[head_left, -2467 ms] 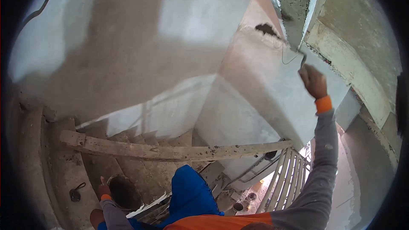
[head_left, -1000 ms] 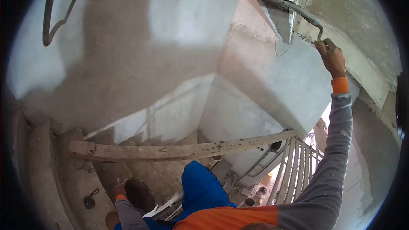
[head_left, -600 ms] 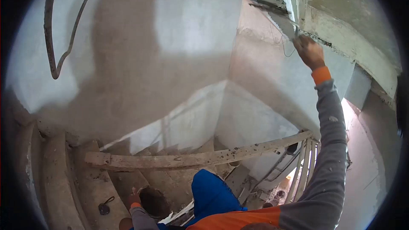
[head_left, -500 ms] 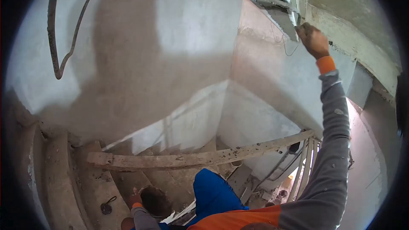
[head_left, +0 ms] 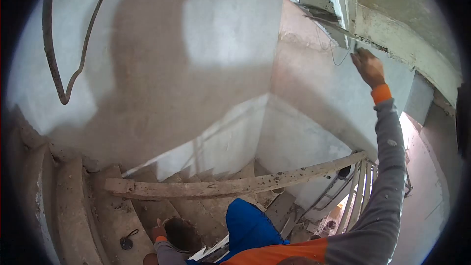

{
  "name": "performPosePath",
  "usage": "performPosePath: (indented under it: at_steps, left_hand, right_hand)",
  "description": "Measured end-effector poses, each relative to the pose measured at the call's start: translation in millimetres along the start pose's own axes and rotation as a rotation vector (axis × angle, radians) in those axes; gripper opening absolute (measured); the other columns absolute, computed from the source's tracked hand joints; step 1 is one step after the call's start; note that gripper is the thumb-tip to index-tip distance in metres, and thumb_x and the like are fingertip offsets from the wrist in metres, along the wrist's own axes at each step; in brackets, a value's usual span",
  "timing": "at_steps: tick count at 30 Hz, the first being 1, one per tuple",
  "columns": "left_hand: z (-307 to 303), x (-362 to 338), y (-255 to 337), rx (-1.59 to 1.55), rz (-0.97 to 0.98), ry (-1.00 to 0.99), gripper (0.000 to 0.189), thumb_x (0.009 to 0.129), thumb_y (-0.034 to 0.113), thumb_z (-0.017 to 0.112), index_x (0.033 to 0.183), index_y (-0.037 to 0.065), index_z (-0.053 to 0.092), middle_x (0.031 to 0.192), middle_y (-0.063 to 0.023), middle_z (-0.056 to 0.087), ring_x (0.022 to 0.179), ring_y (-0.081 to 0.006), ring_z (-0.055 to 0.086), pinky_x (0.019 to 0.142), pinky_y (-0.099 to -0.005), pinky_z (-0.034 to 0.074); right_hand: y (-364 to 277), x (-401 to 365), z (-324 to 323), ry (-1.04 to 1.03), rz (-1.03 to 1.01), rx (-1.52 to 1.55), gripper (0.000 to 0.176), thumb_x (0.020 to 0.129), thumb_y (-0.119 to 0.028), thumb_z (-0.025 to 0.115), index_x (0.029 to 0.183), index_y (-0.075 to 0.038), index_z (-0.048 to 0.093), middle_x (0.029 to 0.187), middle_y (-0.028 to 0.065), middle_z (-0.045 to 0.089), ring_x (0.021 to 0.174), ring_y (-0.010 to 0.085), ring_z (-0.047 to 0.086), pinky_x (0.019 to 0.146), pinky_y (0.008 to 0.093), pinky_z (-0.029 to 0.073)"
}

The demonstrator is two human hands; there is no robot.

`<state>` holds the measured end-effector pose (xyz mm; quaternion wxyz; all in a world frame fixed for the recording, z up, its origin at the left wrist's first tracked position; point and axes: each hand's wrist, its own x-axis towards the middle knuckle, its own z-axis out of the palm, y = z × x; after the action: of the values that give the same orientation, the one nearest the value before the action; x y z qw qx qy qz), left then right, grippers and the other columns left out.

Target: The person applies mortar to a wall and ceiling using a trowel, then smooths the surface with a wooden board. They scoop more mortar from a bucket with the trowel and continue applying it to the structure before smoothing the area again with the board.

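My right hand (head_left: pixel 369 67) is raised at the upper right, fingers closed round the handle of a plastering trowel (head_left: pixel 354 47). The trowel's thin flat blade is seen nearly edge-on along the underside of a rough concrete beam (head_left: pixel 392 32). Low in the view, my left hand (head_left: pixel 159 230) is at the left rim of a dark round bucket (head_left: pixel 183 234), one finger pointing up and the others mostly hidden. A thin loose wire (head_left: pixel 336 61) hangs from the beam edge just left of my right hand.
A mortar-spotted wooden beam (head_left: pixel 235 186) crosses in front of me above concrete stairs (head_left: pixel 73 206). A small black corded object (head_left: pixel 126 241) lies on a step. A bent metal bar (head_left: pixel 61 95) hangs at upper left. Wooden slats (head_left: pixel 353 196) stand at right, by the plastered wall (head_left: pixel 225 78).
My right hand has moved down and slightly right, drawing the trowel along the beam; its blade now lies flatter. My left hand stays beside the bucket. The whole view has shifted slightly.
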<state>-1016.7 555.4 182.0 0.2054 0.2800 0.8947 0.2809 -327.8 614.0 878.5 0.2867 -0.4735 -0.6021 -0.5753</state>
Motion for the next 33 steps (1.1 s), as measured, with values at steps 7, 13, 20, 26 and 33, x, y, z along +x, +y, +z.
performPosePath:
  at_steps: [7, 13, 20, 26, 33]
  left_hand:
    - [-6.9, -1.2, -4.2, -0.005, -0.071, 0.068, 0.076, 0.085, 0.063, 0.033, 0.078, -0.008, 0.059, 0.079, -0.0246, 0.060, 0.076, -0.0394, 0.059, 0.067, -0.0472, 0.044]
    - [-17.6, -7.5, 13.3, 0.001, -0.111, -0.046, 0.074, 0.084, 0.063, 0.035, 0.074, -0.007, 0.059, 0.074, -0.0237, 0.059, 0.071, -0.0381, 0.058, 0.064, -0.0482, 0.042]
    - [-42.7, -25.0, 27.8, -0.045, -0.197, -0.104, 0.092, 0.078, 0.072, 0.035, 0.121, -0.009, 0.044, 0.112, -0.0246, 0.055, 0.098, -0.0381, 0.056, 0.083, -0.0462, 0.046]
    - [-28.2, -2.6, 9.1, 0.060, -0.095, -0.197, 0.087, 0.080, 0.069, 0.035, 0.114, -0.009, 0.050, 0.102, -0.0241, 0.059, 0.092, -0.0354, 0.058, 0.079, -0.0473, 0.046]
    - [-4.8, 8.6, -11.9, 0.008, -0.142, 0.011, 0.079, 0.082, 0.067, 0.035, 0.090, -0.008, 0.059, 0.069, -0.0183, 0.059, 0.066, -0.0345, 0.057, 0.063, -0.0464, 0.043]
  right_hand:
    - [-21.6, 45.7, -15.1, -0.083, 0.169, -0.114, 0.036, 0.086, -0.043, 0.047, 0.096, -0.010, 0.055, 0.085, 0.0170, 0.062, 0.075, 0.0360, 0.060, 0.063, 0.0455, 0.048]
    - [-36.7, 46.6, -75.7, -0.023, 0.138, -0.062, 0.033, 0.086, -0.039, 0.052, 0.083, -0.006, 0.054, 0.077, 0.0158, 0.060, 0.071, 0.0362, 0.057, 0.060, 0.0436, 0.044]
    - [-32.9, 16.2, -92.2, 0.008, 0.097, 0.089, 0.030, 0.087, -0.033, 0.054, 0.085, -0.002, 0.054, 0.075, 0.0187, 0.058, 0.069, 0.0372, 0.056, 0.059, 0.0418, 0.044]
    - [-41.1, 14.9, -42.0, 0.005, 0.088, 0.134, 0.037, 0.088, -0.035, 0.049, 0.101, -0.001, 0.056, 0.089, 0.0190, 0.061, 0.079, 0.0381, 0.058, 0.067, 0.0436, 0.047]
    - [-22.5, 57.4, 13.7, -0.168, 0.165, 0.046, 0.036, 0.090, -0.039, 0.043, 0.096, -0.006, 0.055, 0.083, 0.0208, 0.061, 0.079, 0.0399, 0.058, 0.068, 0.0464, 0.046]
